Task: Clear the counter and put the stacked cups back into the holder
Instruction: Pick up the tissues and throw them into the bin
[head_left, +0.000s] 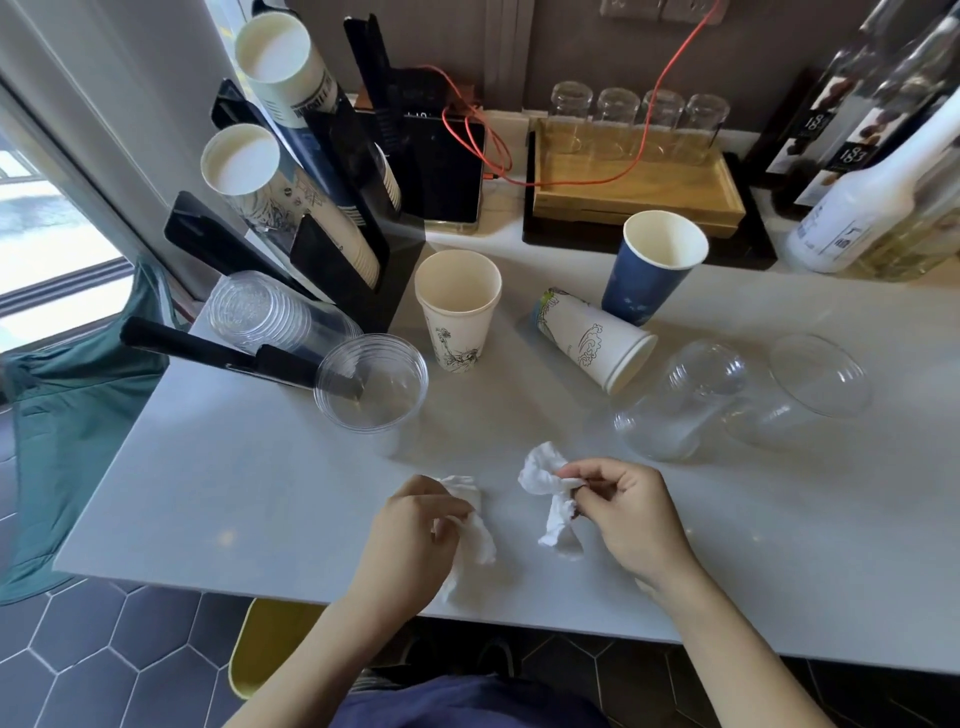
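At the bench's (218, 499) near edge | left hand (415, 540) and right hand (631, 519) are each pinching fingers on crumpled white tissues (550, 499) | toppled wave-printed paper cup stack (592, 338) is lying beyond the right hand, rims toward it, black slanted cup holder (343, 244) sitting far left of that stack.

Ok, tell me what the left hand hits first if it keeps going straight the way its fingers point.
The left hand, clutching a crumpled tissue, points right, toward the other tissue pinched in the right hand. That tissue likely comes first, though depth is hard to judge.
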